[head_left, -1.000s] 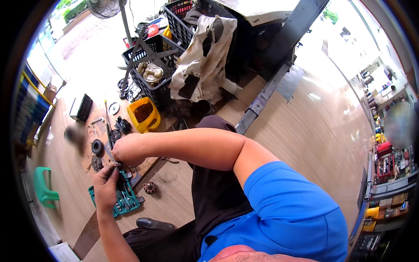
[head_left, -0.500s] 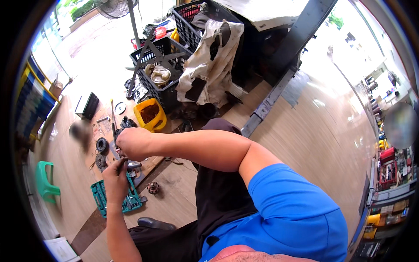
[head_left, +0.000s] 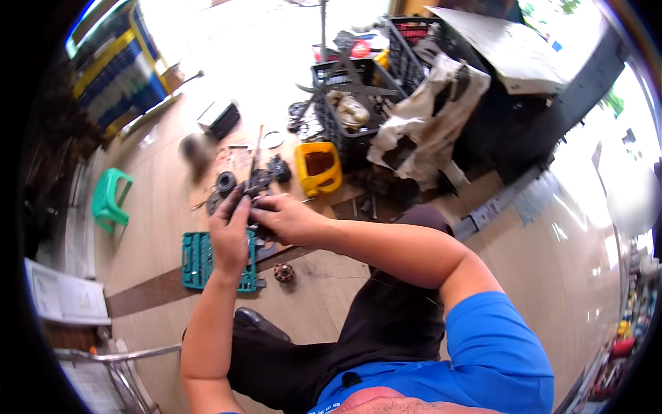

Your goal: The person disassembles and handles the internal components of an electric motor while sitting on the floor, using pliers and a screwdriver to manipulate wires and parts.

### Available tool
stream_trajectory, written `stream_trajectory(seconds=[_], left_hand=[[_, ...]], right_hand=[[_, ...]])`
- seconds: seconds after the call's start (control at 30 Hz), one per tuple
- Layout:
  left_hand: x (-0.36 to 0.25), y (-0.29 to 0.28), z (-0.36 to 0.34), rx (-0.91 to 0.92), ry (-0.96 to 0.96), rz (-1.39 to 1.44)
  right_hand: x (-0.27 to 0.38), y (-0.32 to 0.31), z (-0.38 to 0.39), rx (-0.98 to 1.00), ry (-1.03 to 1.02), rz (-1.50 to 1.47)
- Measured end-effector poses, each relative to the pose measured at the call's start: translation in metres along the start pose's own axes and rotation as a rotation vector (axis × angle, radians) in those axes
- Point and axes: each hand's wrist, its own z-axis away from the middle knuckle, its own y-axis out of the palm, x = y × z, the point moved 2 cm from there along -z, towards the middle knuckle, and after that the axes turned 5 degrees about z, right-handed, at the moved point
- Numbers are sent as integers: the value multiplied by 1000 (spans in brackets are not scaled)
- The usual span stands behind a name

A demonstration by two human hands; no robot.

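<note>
My left hand [head_left: 231, 231] and my right hand [head_left: 288, 219] meet over a brown board [head_left: 227, 160] on the floor. Both have their fingers closed at the same spot, around something small and dark that the fingers mostly hide. A long thin rod with a yellowish tip [head_left: 260, 132] runs up from my fingertips; I cannot tell whether it is held or lies on the board. Just beyond my hands are a black ring [head_left: 225, 181] and a dark mechanical part [head_left: 279, 168]. Below them, partly under my left forearm, lies an opened teal tool case [head_left: 196, 259].
A cut-open yellow jug [head_left: 332, 176] and black crates [head_left: 327, 114] with a stained cloth [head_left: 414, 134] stand beyond my right arm. A round copper-coloured part [head_left: 283, 272] sits near my knee. A green stool [head_left: 110, 200] is at left, a metal beam [head_left: 503, 196] at right.
The view has swung left, so things sit further right in the picture. My right hand, earlier a fist above the left one, is now lower and beside its fingers.
</note>
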Motion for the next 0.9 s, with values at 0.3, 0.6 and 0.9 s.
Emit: stream_trajectory(seconds=[0.3,0.6,0.9], left_hand=[[-7,-6,-3,-65,-107,444],[-11,-15,-10,-71,-145,582],[-13,-21,-11,-11,-180,769]], right_hand=[[1,12,-2,58,118,12],[4,3,-6,10,-65,352],[-9,14,-18,10,-273,437]])
